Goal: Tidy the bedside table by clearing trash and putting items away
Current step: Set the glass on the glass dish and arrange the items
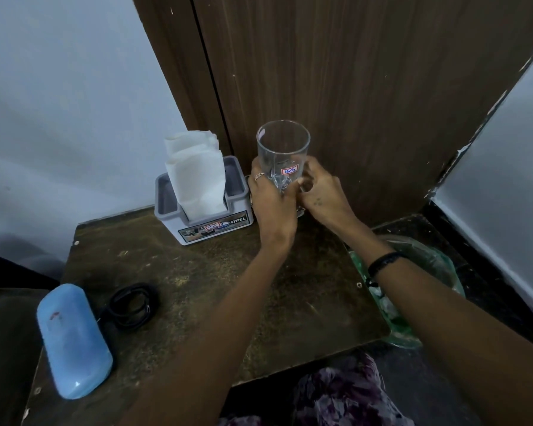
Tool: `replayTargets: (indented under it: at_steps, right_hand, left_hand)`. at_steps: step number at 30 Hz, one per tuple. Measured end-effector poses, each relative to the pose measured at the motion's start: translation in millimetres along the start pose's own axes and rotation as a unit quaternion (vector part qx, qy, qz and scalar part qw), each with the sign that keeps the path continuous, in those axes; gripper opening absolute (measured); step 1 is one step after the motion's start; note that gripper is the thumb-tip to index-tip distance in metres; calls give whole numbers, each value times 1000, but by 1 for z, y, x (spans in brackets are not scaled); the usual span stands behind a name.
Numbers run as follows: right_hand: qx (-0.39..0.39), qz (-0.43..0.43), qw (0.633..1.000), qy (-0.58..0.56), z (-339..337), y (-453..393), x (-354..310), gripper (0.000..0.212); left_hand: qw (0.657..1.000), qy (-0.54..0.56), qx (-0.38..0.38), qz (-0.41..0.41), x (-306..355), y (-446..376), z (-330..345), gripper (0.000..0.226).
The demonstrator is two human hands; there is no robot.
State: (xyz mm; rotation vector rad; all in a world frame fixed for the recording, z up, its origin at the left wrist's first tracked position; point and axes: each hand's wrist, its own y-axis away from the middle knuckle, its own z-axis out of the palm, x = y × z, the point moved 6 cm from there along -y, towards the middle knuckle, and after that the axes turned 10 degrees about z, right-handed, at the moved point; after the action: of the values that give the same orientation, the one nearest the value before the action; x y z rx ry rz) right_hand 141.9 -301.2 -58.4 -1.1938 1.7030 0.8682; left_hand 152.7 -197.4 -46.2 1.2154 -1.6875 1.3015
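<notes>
**Glass in hand, most of the clearing looks done**

Both hands curl round the lower half of the clear glass (pixel 283 155): left hand (pixel 270 198) and right hand (pixel 319 192) form 1 shared grip at the back of the counter (pixel 228 287), beside the napkin holder (pixel 202 201). Nearer the person than the grip lie a blue case (pixel 73 339) and a coiled black cable (pixel 131 305), seemingly 2 items left to put away. A lined bin (pixel 413 287) sits below, right of the grip.

Clear glass (pixel 283 149) with red-bordered white sticker being shown; grey napkin holder (pixel 211 210) with white napkins (pixel 196 176); light blue case (pixel 73 339); black cable (pixel 131 305); mottled brown table (pixel 197 278); green-tinted bag (pixel 413 302).
</notes>
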Motion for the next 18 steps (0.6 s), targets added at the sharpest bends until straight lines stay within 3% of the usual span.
replayTargets:
  at_steps: [5, 18]
  right_hand:
    - [1, 4, 1000, 30, 3, -5, 7, 62]
    - [-12, -5, 998, 65, 9, -5, 10, 64]
  left_hand:
    - [999, -50, 2, -7, -6, 1, 4, 62]
    - [999, -46, 28, 6, -15, 4, 4, 59]
